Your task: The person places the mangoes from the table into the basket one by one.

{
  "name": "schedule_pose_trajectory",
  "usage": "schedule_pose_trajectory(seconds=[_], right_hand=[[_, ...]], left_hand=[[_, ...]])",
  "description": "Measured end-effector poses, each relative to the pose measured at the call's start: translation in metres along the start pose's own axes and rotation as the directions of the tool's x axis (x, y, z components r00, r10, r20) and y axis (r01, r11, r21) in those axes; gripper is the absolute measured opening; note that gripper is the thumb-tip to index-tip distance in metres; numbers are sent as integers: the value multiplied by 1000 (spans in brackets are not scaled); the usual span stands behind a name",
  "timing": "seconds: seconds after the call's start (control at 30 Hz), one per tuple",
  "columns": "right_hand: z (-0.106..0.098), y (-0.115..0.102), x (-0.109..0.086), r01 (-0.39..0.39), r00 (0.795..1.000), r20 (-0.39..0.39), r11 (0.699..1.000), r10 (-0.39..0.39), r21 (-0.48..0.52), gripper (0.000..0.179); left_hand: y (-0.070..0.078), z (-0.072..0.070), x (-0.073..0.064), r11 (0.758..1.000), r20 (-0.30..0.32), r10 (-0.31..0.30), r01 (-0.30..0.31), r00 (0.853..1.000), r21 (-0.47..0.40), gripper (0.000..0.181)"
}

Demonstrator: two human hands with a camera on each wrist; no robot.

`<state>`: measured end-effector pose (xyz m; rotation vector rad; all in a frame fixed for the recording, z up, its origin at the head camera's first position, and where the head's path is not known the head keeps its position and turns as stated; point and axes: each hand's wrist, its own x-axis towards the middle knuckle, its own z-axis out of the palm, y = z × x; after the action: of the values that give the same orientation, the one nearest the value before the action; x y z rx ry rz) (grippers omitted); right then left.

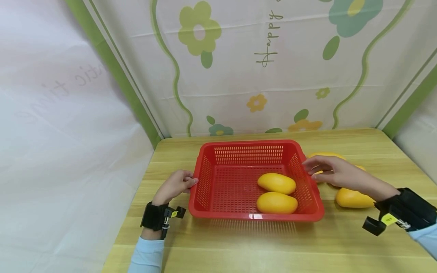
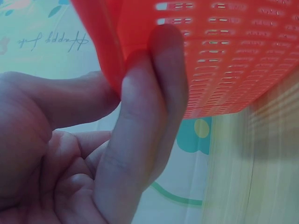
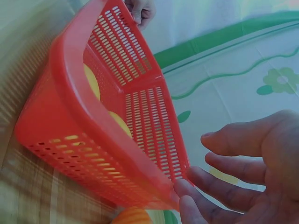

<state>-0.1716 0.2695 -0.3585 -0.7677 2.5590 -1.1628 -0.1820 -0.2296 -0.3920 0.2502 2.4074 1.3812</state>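
A red plastic basket (image 1: 235, 193) with slotted sides is on the wooden table, and two yellow mangoes (image 1: 276, 183) lie side by side in its right half. At the basket's left rim, my left hand (image 1: 175, 185) pinches the edge; the left wrist view shows the thumb (image 2: 79, 100) on one side and fingers (image 2: 140, 107) against the slotted wall. My right hand (image 1: 336, 172) is at the opposite rim with its fingers loosely extended. In the right wrist view its fingertips (image 3: 182, 186) are right at the rim, the thumb held apart.
More yellow mangoes (image 1: 353, 198) lie on the table (image 1: 239, 250) to the right of the basket, partly hidden under my right hand and forearm. A printed curtain (image 1: 239, 76) with flowers hangs behind the table, and a white sheet (image 1: 68, 151) closes the left side.
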Motion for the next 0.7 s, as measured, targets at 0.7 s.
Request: schedule_pose_trajectory(seconds=[0.7], right_hand=[[-9,34,-27,-23,998,-55,989,15,-145,39]], left_hand=[[-3,-1,1,1000,21,9,-8,1000,-26,24]])
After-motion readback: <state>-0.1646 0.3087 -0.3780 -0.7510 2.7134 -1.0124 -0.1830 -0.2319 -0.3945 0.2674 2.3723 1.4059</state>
